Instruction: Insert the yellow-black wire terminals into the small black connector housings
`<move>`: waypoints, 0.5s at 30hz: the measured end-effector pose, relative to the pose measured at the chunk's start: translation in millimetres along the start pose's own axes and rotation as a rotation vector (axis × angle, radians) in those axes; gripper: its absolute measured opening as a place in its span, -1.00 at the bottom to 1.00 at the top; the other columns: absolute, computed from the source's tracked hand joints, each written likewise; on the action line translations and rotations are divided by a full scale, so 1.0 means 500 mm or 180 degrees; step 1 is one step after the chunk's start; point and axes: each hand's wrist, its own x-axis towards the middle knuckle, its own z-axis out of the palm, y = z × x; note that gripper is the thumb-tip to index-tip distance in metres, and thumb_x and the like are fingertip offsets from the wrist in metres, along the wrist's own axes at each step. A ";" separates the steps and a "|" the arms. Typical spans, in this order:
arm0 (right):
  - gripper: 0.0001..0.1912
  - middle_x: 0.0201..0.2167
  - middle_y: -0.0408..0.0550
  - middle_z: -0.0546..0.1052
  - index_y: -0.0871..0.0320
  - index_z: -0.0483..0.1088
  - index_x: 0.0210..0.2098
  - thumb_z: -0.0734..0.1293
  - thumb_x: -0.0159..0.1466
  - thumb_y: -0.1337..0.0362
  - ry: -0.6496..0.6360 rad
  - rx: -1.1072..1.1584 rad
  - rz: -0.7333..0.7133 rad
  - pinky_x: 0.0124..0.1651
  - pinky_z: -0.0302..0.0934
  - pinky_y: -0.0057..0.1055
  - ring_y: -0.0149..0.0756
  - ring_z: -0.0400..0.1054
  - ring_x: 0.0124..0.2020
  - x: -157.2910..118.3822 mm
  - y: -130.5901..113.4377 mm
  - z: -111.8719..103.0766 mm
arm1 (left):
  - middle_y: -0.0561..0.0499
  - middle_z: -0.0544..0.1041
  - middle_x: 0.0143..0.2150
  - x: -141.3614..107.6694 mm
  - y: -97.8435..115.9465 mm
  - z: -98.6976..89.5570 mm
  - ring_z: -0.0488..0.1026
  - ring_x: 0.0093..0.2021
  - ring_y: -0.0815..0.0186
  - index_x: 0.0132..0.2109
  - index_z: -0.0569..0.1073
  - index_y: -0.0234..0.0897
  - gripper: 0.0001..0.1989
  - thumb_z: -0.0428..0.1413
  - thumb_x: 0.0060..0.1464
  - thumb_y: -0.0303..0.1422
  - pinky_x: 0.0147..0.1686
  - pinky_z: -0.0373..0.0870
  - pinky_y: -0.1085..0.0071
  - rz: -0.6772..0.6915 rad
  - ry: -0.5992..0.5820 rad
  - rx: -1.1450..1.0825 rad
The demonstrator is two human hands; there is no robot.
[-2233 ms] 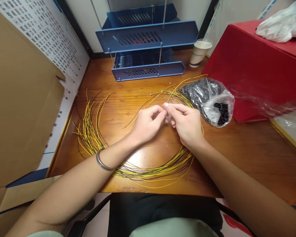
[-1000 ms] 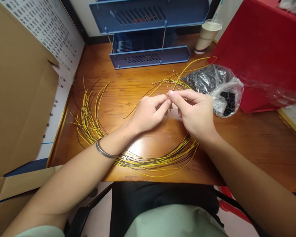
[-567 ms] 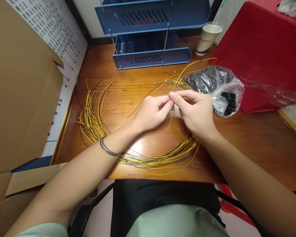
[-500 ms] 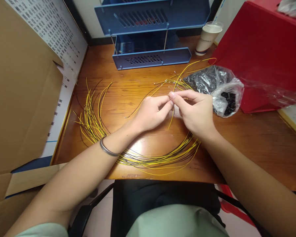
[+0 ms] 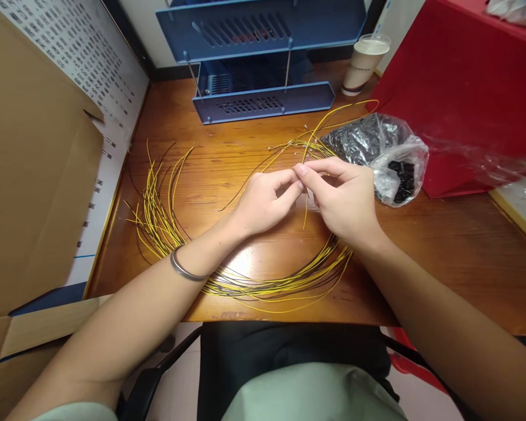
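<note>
The left hand [image 5: 265, 202] and right hand [image 5: 349, 202] meet, both pinching a thin yellow-and-dark wire [image 5: 317, 129], its ends toward six o'clock, while a curved yellow-and-dark wire bundle [image 5: 263, 287] sweeps from nine to six o'clock on the brown wooden table [image 5: 456, 251].

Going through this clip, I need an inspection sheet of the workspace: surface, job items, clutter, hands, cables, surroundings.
Surface: wood-grain tabletop, glossy, with a bright reflection near the middle.
Job items: a yellow-and-dark wire pair at the fingertips; a curved wire bundle on the tabletop; an open clear plastic bag with black contents, beyond the right hand.
Clutter: upright paper cup, blue tray rack, large red box.
Hands: left hand and right hand meet, pinching the wire pair; the exact grip is partly hidden.
Cables: nothing seen beyond these wires.
Surroundings: cardboard and a printed sheet at left; dark chair arm below.
</note>
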 end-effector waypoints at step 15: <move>-0.89 -0.37 -0.11 0.65 0.08 0.64 -0.38 0.46 0.28 0.26 -0.0076 -0.0099 -0.0029 -0.27 0.30 -0.33 -0.33 0.43 -0.39 -0.001 -0.005 0.000 | 0.02 0.49 -0.52 -0.003 0.004 0.000 0.34 -0.49 0.40 -0.38 0.50 -0.30 -0.65 0.01 0.35 -0.28 -0.43 0.23 0.45 0.0063 -0.0089 0.0211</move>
